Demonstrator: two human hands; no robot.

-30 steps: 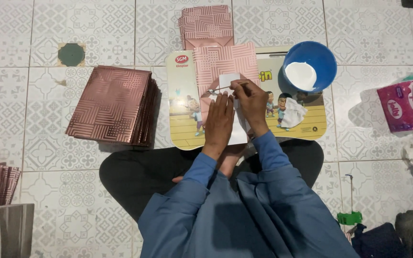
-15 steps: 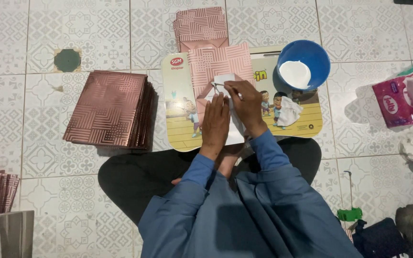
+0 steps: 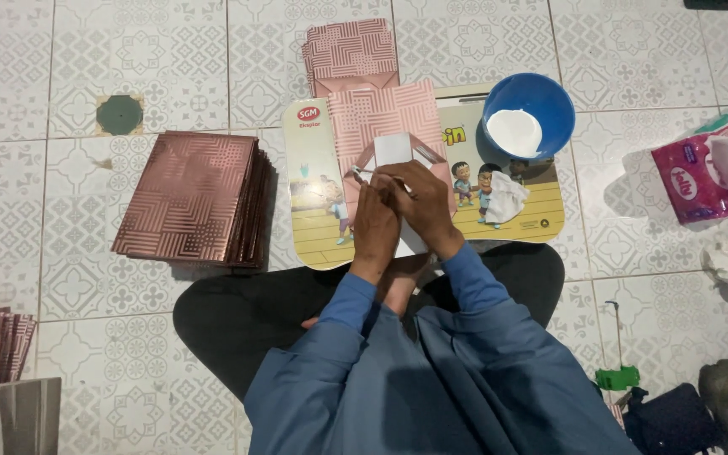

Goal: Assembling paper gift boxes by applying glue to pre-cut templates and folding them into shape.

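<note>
From left to right I see a stack of glossy pink patterned sheets (image 3: 189, 199) on the tiled floor, my left hand (image 3: 375, 227) pressing flat and my right hand (image 3: 420, 205) pinching a white paper strip (image 3: 393, 150) over a folded pink bag (image 3: 388, 120) on the cartoon-printed board (image 3: 313, 219), beside a round blue bowl (image 3: 544, 94).

Dim, cool, even light falls on the tiled floor (image 3: 77, 59). The stack of pink patterned sheets (image 3: 187, 198) catches a faint sheen and throws a soft shadow toward its right and near edges. The blue bowl (image 3: 541, 97) shades the tile beside it. Bottom corners darken; detail is soft and slightly grainy throughout.
</note>
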